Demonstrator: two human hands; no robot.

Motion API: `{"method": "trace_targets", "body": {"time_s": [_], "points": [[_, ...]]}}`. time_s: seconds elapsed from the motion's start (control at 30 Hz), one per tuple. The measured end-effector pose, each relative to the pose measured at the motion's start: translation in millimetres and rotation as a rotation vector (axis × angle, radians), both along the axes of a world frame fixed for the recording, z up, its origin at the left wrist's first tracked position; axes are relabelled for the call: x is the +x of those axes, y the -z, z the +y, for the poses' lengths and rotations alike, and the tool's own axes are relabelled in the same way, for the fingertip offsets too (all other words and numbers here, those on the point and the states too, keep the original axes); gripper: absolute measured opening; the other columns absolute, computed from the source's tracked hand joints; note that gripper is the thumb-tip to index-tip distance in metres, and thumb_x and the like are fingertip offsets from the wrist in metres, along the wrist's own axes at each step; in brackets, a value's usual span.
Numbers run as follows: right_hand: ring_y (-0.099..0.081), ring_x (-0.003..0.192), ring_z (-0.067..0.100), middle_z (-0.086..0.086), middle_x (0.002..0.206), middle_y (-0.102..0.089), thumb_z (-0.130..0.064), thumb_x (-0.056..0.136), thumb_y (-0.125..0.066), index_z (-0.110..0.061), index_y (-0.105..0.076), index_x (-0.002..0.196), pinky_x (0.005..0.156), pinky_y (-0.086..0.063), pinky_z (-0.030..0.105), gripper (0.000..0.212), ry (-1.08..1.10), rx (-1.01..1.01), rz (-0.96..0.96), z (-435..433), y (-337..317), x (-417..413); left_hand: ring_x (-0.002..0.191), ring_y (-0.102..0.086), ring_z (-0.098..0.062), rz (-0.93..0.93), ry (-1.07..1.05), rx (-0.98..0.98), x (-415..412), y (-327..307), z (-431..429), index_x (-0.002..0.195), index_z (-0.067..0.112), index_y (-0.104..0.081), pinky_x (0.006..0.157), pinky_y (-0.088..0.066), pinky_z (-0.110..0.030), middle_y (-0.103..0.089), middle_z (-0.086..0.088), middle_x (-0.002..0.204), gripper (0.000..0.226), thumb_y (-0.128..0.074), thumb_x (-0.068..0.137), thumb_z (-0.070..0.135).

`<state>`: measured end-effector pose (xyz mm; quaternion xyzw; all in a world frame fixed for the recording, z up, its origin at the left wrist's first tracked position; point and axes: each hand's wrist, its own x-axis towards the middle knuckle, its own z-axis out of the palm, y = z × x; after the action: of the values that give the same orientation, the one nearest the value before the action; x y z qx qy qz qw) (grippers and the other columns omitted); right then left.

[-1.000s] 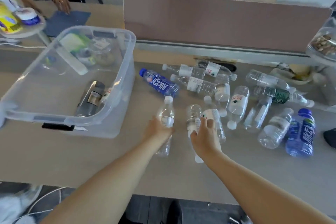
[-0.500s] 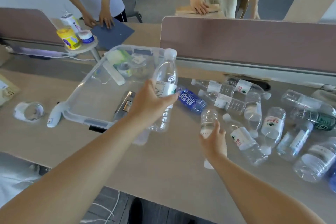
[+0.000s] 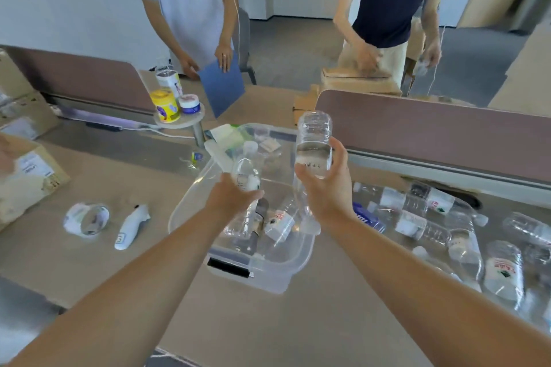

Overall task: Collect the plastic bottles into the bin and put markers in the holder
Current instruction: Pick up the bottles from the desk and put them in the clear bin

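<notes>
Both my hands hover over the clear plastic bin [image 3: 277, 280] at the table's middle. My left hand [image 3: 231, 198] grips a clear bottle [image 3: 246, 175] upright, its white cap [image 3: 250, 147] on top. My right hand [image 3: 326, 192] grips a second clear bottle [image 3: 314, 140] upside down, base up, cap end pointing into the bin. Inside the bin lie a labelled bottle [image 3: 280, 222] and a dark can [image 3: 261, 211]. Several more clear bottles [image 3: 423, 226] and a blue one [image 3: 368, 219] lie on the table to the right. No markers or holder are visible.
A tape roll [image 3: 86, 219] and a white handheld device [image 3: 131, 226] lie left of the bin. A cardboard box [image 3: 26, 175] sits far left. Brown desk dividers [image 3: 432, 125] run behind. Two people stand beyond the table; a small stand holds jars [image 3: 165, 104].
My right hand picked a bottle off the table and raised it upside down over the bin. My left hand carried its bottle over the bin. The camera tilted up.
</notes>
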<state>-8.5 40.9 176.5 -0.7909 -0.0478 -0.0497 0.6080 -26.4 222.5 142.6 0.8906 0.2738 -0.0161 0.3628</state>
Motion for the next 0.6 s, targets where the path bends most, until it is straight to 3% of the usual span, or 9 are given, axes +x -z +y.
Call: {"method": "trace_targets", "body": {"time_s": [0.07,0.2,0.3,0.43,0.6], "points": [[-0.052,0.122,0.022,-0.003,0.139,-0.049,-0.041,0.073,-0.067,-0.035,-0.026,0.141,0.103,-0.045,0.045,0.079,0.009,0.027,0.073,17,4,1,0.091,-0.046,-0.018,0.038,0.024,-0.037,6,14,12,0.139,0.007,-0.030,0.067,-0.037,-0.023,-0.050,-0.004,0.115,0.085,-0.072,0.076,0.047],[-0.050,0.123,0.025,0.000,0.143,-0.045,-0.036,0.082,-0.066,-0.029,-0.022,0.146,0.103,-0.044,0.044,0.078,0.040,-0.006,0.251,37,19,1,0.100,-0.052,-0.022,0.143,0.040,-0.080,8,42,29,0.135,0.006,-0.033,0.069,-0.041,-0.024,-0.053,-0.010,0.126,0.084,-0.077,0.073,0.044],[-0.050,0.124,0.023,-0.001,0.144,-0.043,-0.036,0.081,-0.066,-0.029,-0.021,0.147,0.102,-0.044,0.043,0.080,0.059,-0.112,0.276,50,35,-4,0.119,-0.052,-0.027,0.249,0.049,-0.049,-1,63,38,0.136,0.001,-0.032,0.081,-0.041,-0.028,-0.051,-0.013,0.132,0.086,-0.075,0.075,0.043],[-0.041,0.132,0.021,0.000,0.149,-0.037,-0.036,0.083,-0.067,-0.027,-0.019,0.149,0.107,-0.038,0.038,0.082,0.022,-0.222,0.278,67,54,-11,0.116,-0.054,-0.029,0.213,0.026,-0.127,3,70,44,0.134,-0.001,-0.033,0.078,-0.039,-0.028,-0.053,-0.015,0.129,0.083,-0.073,0.077,0.044],[-0.044,0.128,0.027,0.008,0.148,-0.034,-0.035,0.085,-0.064,-0.027,-0.014,0.150,0.094,-0.040,0.037,0.083,0.062,-0.279,0.380,76,69,-9,0.115,-0.056,-0.032,0.175,0.012,-0.113,13,65,46,0.133,0.002,-0.034,0.084,-0.045,-0.033,-0.055,-0.016,0.128,0.075,-0.071,0.080,0.042]]}}
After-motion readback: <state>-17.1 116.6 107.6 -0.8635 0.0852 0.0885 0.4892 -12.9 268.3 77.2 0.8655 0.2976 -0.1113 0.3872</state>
